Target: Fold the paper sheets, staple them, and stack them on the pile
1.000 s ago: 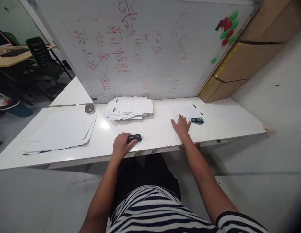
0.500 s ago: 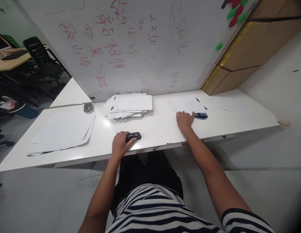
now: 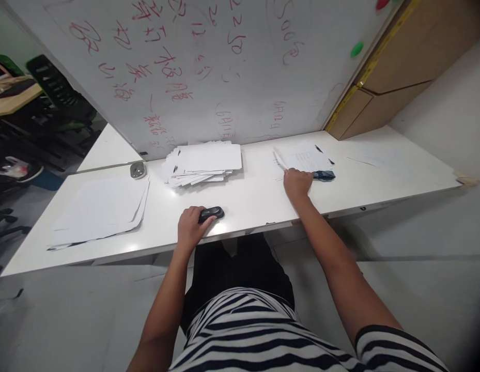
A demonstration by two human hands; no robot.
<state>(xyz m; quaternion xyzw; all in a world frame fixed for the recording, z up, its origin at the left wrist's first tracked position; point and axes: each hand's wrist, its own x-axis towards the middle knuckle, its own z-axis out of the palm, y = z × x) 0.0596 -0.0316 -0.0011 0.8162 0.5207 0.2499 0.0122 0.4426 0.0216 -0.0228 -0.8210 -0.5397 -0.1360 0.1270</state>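
My left hand (image 3: pixel 190 227) rests near the front edge of the white table (image 3: pixel 255 201), its fingers closed round a small black stapler (image 3: pixel 211 213). My right hand (image 3: pixel 297 183) lies farther right, fingers curled on the near edge of some printed sheets (image 3: pixel 304 156), whose left corner is lifted. A dark blue object (image 3: pixel 323 175) lies just right of that hand, touching or nearly touching it. A fanned stack of white papers (image 3: pixel 203 164) sits between the two hands, toward the whiteboard.
A whiteboard (image 3: pixel 208 67) with red writing stands along the table's back edge. Large blank sheets (image 3: pixel 100 209) lie at the left, with a small metal object (image 3: pixel 138 169) behind them. Cardboard boxes (image 3: pixel 402 67) stand at back right. Chairs and a desk are at far left.
My right hand has slid forward to the printed sheets and curled onto their edge, lifting a corner. The left hand stays on the stapler. The view has tilted downward.
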